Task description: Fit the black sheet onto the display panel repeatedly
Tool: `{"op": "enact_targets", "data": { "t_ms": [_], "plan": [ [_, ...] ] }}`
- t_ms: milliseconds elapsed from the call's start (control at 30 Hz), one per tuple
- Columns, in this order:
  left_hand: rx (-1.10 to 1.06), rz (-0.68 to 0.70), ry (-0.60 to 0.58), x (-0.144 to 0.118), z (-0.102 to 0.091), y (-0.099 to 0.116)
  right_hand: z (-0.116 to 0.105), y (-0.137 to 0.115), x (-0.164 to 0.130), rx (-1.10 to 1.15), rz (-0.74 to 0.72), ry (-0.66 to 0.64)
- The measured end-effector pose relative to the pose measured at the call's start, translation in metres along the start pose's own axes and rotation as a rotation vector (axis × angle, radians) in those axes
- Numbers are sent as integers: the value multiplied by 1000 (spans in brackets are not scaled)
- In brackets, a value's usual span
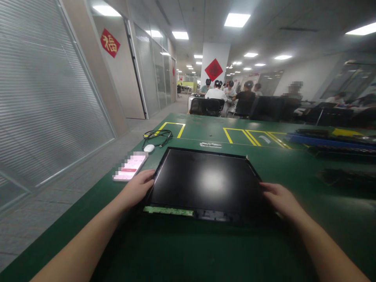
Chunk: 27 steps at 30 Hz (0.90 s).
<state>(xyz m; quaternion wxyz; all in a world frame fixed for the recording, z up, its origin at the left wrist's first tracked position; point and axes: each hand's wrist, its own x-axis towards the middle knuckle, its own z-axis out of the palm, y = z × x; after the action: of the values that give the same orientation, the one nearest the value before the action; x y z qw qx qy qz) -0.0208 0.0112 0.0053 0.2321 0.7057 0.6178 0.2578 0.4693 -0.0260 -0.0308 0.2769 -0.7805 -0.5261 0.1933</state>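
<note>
A black LCD screen panel (182,176) lies face up in front of me, its dark surface reflecting a ceiling light. Along its near edge runs a green circuit board strip (169,211) beside a black section. My left hand (138,188) grips the panel's left edge, with the fingertips at the frame and the palm side partly hidden. On the opposite edge, my right hand (280,197) holds the frame, thumb and fingers closed around the side. Whether the panel rests flat or is slightly raised off the green table (202,250), I cannot tell.
Left of the panel are a phone (131,168) with a lit screen, a white mouse (149,148) and a coiled black cable (158,137). Small silvery pieces (210,145) lie beyond it. Dark strips and a blue piece (305,139) sit at right. Several people sit farther back.
</note>
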Motion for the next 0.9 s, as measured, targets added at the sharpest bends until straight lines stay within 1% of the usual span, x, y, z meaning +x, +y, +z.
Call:
{"op": "enact_targets", "data": {
  "t_ms": [67, 167, 233, 267, 367, 467, 567, 700, 900],
  "plan": [
    [-227, -196, 22, -4, -4, 10, 3, 4, 2, 33, -10, -10],
    [-549, -418, 21, -10, -8, 29, 7, 8, 4, 46, -31, 0],
    [-703, -530, -30, -12, -9, 40, 8, 9, 4, 17, -37, 19],
    [-760, -557, -36, -13, -10, 43, 8, 8, 4, 3, -38, 28],
    [-878, -597, -12, -14, -11, 48, 8, 7, 3, -14, -42, 38],
    [-969, -617, 6, -13, -10, 47, 9, 8, 3, -16, -44, 34],
    [-1059, -599, 14, -13, -7, 44, 12, 11, 5, -5, -55, 41],
    [-1057, -563, 73, -11, -1, 40, 14, 12, 7, -19, -58, 44],
    [-1062, -611, 61, -10, 1, 38, 14, 12, 8, -24, -75, 21]
  ]
}}
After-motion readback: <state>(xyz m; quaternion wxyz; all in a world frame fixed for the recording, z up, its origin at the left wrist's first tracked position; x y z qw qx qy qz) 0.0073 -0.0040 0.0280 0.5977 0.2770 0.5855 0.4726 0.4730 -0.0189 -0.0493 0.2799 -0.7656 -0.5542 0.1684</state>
